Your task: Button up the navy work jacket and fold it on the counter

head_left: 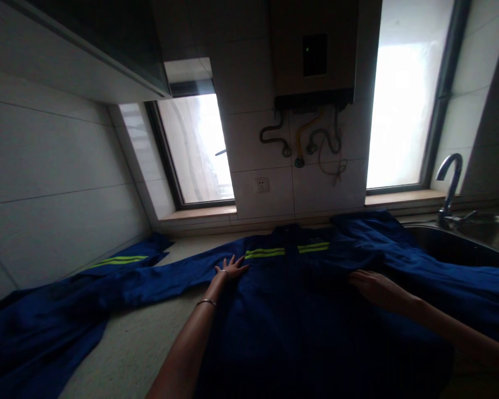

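Observation:
A dark blue work jacket (270,310) lies spread front up on the counter, its collar toward the wall and two yellow-green stripes across the chest. My left hand (232,268) rests flat on the jacket beside the left stripe, fingers spread. At the jacket's right side, my right hand (368,282) has its fingers bent together on the blue cloth, which looks pinched there; the fingertips are partly hidden. The left sleeve (191,269) reaches out across the counter.
More blue cloth with a yellow-green stripe (118,260) lies at the left. Blue cloth (436,271) also extends right, along the sink (424,235) with its faucet (451,183). A water heater (314,55) and pipes hang on the wall; a cabinet (75,61) overhangs the left.

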A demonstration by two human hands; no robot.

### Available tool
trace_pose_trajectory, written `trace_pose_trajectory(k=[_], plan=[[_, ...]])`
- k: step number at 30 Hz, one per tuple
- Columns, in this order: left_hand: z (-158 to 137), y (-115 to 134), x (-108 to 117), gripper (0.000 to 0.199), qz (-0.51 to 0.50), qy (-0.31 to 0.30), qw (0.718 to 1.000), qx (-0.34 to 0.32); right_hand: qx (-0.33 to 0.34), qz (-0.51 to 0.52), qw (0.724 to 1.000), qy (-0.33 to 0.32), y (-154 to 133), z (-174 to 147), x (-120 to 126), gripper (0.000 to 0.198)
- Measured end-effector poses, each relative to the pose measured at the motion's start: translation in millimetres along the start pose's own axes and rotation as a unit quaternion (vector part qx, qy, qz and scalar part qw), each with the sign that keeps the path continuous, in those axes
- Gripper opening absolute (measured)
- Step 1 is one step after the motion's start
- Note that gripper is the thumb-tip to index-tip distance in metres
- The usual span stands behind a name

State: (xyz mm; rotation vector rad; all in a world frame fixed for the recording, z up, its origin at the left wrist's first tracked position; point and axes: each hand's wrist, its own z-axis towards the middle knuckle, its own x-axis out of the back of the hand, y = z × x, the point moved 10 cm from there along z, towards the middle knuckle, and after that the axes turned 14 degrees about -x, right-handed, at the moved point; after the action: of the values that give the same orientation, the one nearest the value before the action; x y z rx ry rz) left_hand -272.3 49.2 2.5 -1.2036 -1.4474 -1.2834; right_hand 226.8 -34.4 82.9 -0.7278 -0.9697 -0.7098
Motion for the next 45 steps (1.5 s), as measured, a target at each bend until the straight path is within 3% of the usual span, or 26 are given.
trace_pose_trajectory(k=[3,7,13,17,20,23,26,28,32,35,37,39,41,45], plan=[[0,1,0,0.075,0.006,0.001,1.0,0.002,0.064,-0.038,0.995,-0.066,-37,12,-11,0.052],[1,0,-2,0.076,0.004,-0.003,1.0,0.001,0.061,-0.057,0.993,-0.079,-53,36,-32,0.062],[-5,5,0,0.076,0.014,0.002,1.0,-0.015,0.042,-0.11,0.992,-0.047,-40,65,-62,0.033],[-14,28,22,0.071,0.087,0.046,0.995,-0.028,0.02,-0.113,0.993,-0.01,-41,72,-54,0.021],[-25,75,54,0.072,0.146,0.12,0.978,-0.083,0.02,-0.03,0.999,0.036,-59,71,-20,0.024],[-48,145,77,0.083,0.057,0.147,0.966,-0.204,0.004,0.11,0.99,0.086,-78,63,34,0.028],[-102,231,96,0.098,-0.084,0.142,0.902,-0.399,-0.038,0.191,0.975,0.103,-90,50,81,0.029],[-147,277,107,0.105,-0.139,0.132,0.851,-0.489,-0.073,0.216,0.968,0.105,-92,40,103,0.03],[-213,328,117,0.116,-0.09,0.199,0.809,-0.545,-0.116,0.271,0.949,0.114,-87,25,130,0.03],[-232,340,117,0.084,-0.054,0.272,0.787,-0.551,-0.118,0.304,0.939,0.107,-83,18,137,0.032],[-235,338,117,0.051,-0.106,0.29,0.772,-0.555,-0.112,0.313,0.94,0.078,-83,16,135,0.035],[-233,331,120,0.032,-0.192,0.285,0.76,-0.552,-0.108,0.324,0.939,0.04,-83,13,129,0.038],[-228,322,124,0.026,-0.282,0.274,0.758,-0.52,-0.108,0.347,0.932,0.0,-85,10,123,0.042],[-213,304,123,0.026,-0.389,0.25,0.793,-0.395,-0.065,0.375,0.922,-0.074,-106,1,117,0.053]])
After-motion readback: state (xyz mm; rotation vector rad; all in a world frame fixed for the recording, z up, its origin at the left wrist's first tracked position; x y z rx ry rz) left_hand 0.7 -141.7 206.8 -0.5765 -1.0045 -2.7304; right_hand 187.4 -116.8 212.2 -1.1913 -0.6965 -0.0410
